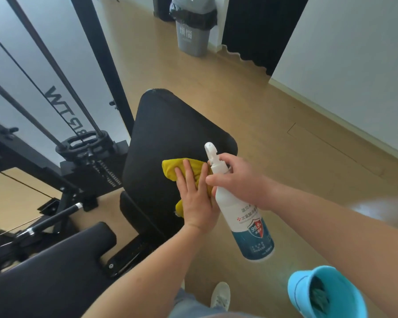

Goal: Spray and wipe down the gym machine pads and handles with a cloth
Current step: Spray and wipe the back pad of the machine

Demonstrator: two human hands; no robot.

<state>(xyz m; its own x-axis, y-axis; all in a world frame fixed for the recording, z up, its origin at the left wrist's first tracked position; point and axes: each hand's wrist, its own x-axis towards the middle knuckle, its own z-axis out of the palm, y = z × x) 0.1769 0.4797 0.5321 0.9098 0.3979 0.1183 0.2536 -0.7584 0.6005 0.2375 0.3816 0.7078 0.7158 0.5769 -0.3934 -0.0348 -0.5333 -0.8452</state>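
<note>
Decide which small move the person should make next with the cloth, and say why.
Probably slide the yellow cloth up across the black pad. The left hand presses it flat near the pad's lower right part, most of the pad lies beyond it, and the right hand grips the spray bottle.

Our left arm stretches forward, and our left hand (194,196) lies flat, palm down, fingers straight and slightly spread, pressing on the cloth (170,168). Our right arm comes in from the right, and our right hand (237,180) grips the neck of the spray bottle (246,221), thumb wrapped across the front.
</note>
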